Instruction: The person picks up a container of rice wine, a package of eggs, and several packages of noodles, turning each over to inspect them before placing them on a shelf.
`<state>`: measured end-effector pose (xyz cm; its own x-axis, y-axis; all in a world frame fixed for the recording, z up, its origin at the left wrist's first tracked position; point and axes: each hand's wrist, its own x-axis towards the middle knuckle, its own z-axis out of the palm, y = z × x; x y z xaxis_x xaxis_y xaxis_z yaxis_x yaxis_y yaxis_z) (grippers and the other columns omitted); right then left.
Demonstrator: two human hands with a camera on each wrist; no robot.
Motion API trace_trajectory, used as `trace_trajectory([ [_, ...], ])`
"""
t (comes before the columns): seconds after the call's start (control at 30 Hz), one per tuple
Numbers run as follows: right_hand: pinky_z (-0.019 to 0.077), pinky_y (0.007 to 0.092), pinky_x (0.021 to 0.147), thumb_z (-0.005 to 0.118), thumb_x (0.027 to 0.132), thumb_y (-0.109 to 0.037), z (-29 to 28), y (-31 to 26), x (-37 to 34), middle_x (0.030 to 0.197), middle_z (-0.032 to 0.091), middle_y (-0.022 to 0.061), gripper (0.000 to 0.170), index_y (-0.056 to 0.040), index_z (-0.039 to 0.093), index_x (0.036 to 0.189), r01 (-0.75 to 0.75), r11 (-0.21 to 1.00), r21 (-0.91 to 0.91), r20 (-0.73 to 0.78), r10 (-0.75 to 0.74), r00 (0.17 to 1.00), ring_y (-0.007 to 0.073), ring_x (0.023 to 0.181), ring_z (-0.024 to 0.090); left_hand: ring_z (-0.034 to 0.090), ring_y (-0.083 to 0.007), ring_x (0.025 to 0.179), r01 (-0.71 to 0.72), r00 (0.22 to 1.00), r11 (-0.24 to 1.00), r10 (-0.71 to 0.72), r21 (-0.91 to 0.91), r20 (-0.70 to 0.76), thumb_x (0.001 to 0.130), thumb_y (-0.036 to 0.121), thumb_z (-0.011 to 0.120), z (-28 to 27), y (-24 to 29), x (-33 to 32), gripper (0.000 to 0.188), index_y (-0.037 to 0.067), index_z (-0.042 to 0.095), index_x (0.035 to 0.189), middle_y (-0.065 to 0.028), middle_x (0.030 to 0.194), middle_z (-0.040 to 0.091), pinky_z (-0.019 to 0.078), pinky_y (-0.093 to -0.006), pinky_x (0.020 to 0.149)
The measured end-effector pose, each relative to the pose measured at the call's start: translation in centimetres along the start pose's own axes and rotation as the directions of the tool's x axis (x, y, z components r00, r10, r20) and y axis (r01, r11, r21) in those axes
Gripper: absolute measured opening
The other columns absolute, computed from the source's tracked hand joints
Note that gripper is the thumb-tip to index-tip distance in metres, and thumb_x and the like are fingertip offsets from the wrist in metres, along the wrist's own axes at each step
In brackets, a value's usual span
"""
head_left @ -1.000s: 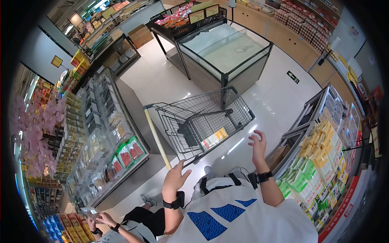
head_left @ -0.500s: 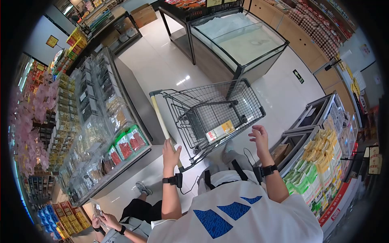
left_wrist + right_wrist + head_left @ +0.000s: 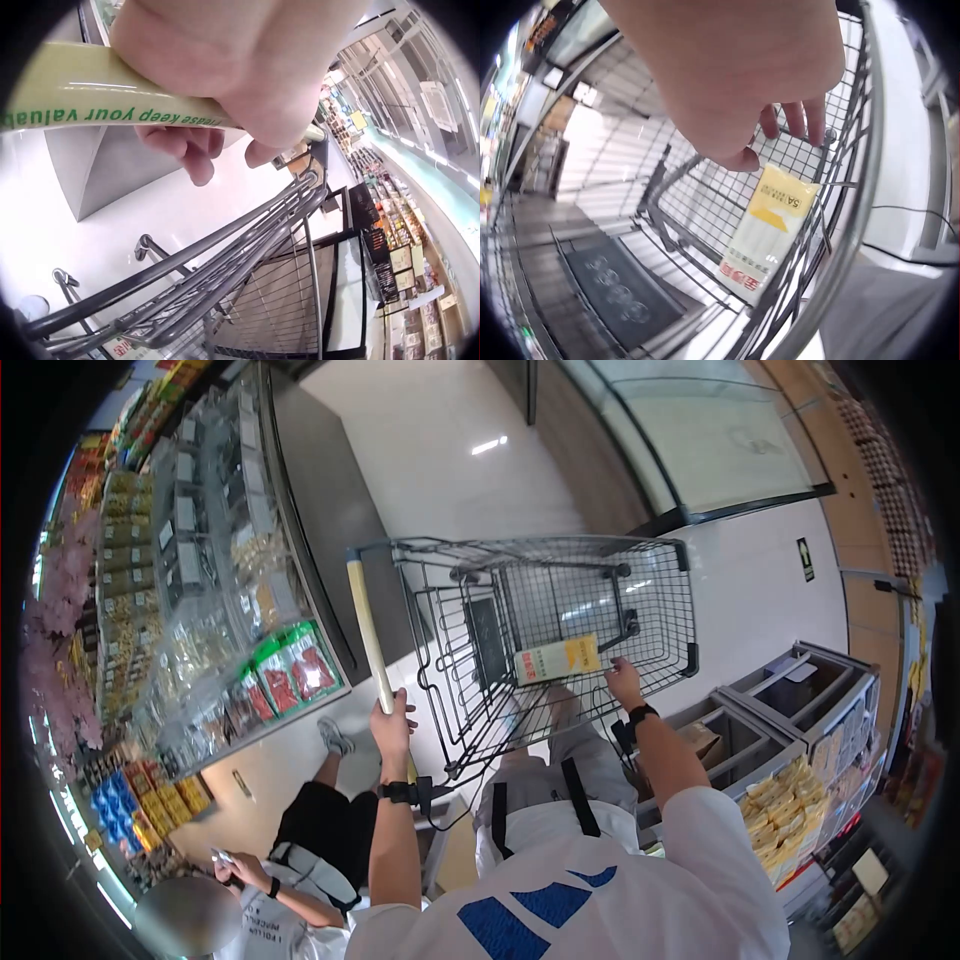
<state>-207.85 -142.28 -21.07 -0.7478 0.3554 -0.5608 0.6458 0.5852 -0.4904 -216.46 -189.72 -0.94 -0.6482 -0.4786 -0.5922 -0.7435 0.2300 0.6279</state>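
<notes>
A grey wire shopping cart (image 3: pixel 689 658) stands in front of me, its pale yellow handle (image 3: pixel 367 630) on the left. My left hand (image 3: pixel 391 730) grips the near part of that handle, fingers curled round it; in the left wrist view green lettering runs along the handle (image 3: pixel 67 86). A long white-and-yellow packet (image 3: pixel 557 659) with red print, seemingly dried noodles, lies flat in the basket. My right hand (image 3: pixel 624 682) is over the basket beside the packet's yellow end. The right wrist view shows its fingers loosely bent above the packet (image 3: pixel 769 232), holding nothing.
Shelves of bagged dry goods (image 3: pixel 210 620) line the left. A glass-sided display case (image 3: pixel 720 450) stands ahead, and grey bins (image 3: pixel 800 685) with yellow packets (image 3: pixel 785 810) are at right. Another person (image 3: pixel 300 860) stands close on my left, handling a small item.
My right hand has moved forward and down over the basket, near the packet. My left hand has closed round the cart handle. The view has tilted downward, bringing the cart closer.
</notes>
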Motion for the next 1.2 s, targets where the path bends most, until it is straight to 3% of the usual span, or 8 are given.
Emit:
trace_trajectory([
  [0.17, 0.0535, 0.0465, 0.1, 0.071, 0.08, -0.01, 4.9, -1.6, 7.1, 0.14, 0.059, 0.0213, 0.051, -0.0029, 0.063, 0.13, 0.319, 0.898, -0.304, 0.309, -0.224, 0.924, 0.0356, 0.128, 0.058, 0.047, -0.0064, 0.048, 0.095, 0.988, 0.995, -0.092, 0.019, -0.125, 0.096, 0.033, 0.074, 0.7, -1.5, 0.9, 0.033, 0.001, 0.067, 0.101, 0.0021, 0.065, 0.055, 0.035, -0.0263, 0.043],
  [0.4, 0.0459, 0.0478, 0.111, 0.074, 0.075, -0.009, 13.9, -1.7, 13.2, 0.15, 0.052, 0.016, 0.07, -0.004, 0.051, 0.142, 0.417, 0.793, -0.445, 0.631, -0.053, 0.774, 0.0346, 0.14, 0.048, 0.049, -0.0019, 0.059, 0.127, 0.975, 0.992, -0.125, -0.001, -0.184, 0.098, 0.015, 0.072, 1.8, 0.6, 0.7, 0.017, 0.0, 0.066, 0.102, 0.0029, 0.077, 0.061, 0.0361, -0.0213, 0.049],
  [0.57, 0.0228, 0.0499, 0.126, 0.078, 0.074, -0.01, 16.1, 1.2, 11.8, 0.163, 0.031, 0.0136, 0.1, -0.008, 0.026, 0.159, 0.481, 0.692, -0.539, 0.568, -0.123, 0.814, 0.035, 0.155, 0.022, 0.047, -0.0018, 0.065, 0.139, 0.974, 0.981, -0.112, 0.131, -0.199, 0.098, 0.012, 0.07, 1.7, 1.2, 0.7, 0.015, -0.002, 0.066, 0.101, 0.0036, 0.079, 0.062, 0.0361, -0.021, 0.056],
  [0.67, 0.0209, 0.0511, 0.127, 0.076, 0.077, -0.009, 16.5, 1.7, 11.5, 0.164, 0.028, 0.0178, 0.097, -0.0102, 0.026, 0.16, 0.399, 0.758, -0.516, 0.531, -0.083, 0.843, 0.0372, 0.157, 0.017, 0.045, -0.0014, 0.064, 0.133, 0.973, 0.98, -0.102, 0.145, -0.206, 0.098, 0.014, 0.071, 1.7, 1.1, 0.8, 0.015, -0.001, 0.066, 0.099, 0.0053, 0.076, 0.057, 0.033, -0.0215, 0.055],
  [0.93, 0.0338, 0.0523, 0.117, 0.065, 0.086, -0.011, 16.0, 1.5, 13.5, 0.137, 0.053, 0.0159, 0.063, -0.0121, 0.047, 0.147, 0.503, 0.593, -0.628, 0.509, -0.176, 0.843, 0.0375, 0.134, 0.047, 0.041, -0.0007, 0.052, 0.154, 0.97, 0.981, -0.126, 0.12, -0.208, 0.098, 0.012, 0.069, 2.1, 1.7, 0.7, 0.013, -0.001, 0.065, 0.099, 0.0044, 0.072, 0.058, 0.0262, -0.0213, 0.046],
  [1.07, 0.0508, 0.0475, 0.098, 0.059, 0.091, -0.008, 15.4, 0.4, 13.7, 0.119, 0.063, 0.0176, 0.026, -0.0105, 0.061, 0.118, 0.559, 0.613, -0.558, 0.562, -0.217, 0.799, 0.0364, 0.116, 0.062, 0.043, -0.001, 0.055, 0.138, 0.971, 0.986, -0.115, 0.097, -0.212, 0.097, 0.011, 0.069, 2.1, 1.6, 0.9, 0.013, -0.002, 0.065, 0.099, 0.0033, 0.074, 0.061, 0.0309, -0.0212, 0.048],
  [1.13, 0.0555, 0.0501, 0.087, 0.058, 0.092, -0.008, 14.6, -1.3, 13.2, 0.112, 0.07, 0.0183, 0.025, -0.0097, 0.062, 0.117, 0.431, 0.69, -0.581, 0.666, 0.1, 0.739, 0.0378, 0.105, 0.069, 0.045, -0.0015, 0.049, 0.049, 0.984, 0.982, -0.015, 0.182, -0.18, 0.099, 0.021, 0.072, 1.5, -0.2, 0.7, 0.021, 0.001, 0.066, 0.103, 0.0059, 0.066, 0.052, 0.0328, -0.0205, 0.043],
  [1.2, 0.0559, 0.0514, 0.085, 0.06, 0.091, -0.01, 13.5, -1.4, 12.1, 0.108, 0.072, 0.0176, 0.026, -0.0096, 0.061, 0.117, 0.473, 0.713, -0.518, 0.674, 0.0, 0.739, 0.0385, 0.101, 0.071, 0.044, -0.0002, 0.054, 0.067, 0.981, 0.987, -0.038, 0.147, -0.19, 0.098, 0.016, 0.072, 1.7, -0.1, 0.6, 0.018, -0.001, 0.066, 0.1, 0.0064, 0.07, 0.055, 0.0324, -0.0196, 0.048],
])
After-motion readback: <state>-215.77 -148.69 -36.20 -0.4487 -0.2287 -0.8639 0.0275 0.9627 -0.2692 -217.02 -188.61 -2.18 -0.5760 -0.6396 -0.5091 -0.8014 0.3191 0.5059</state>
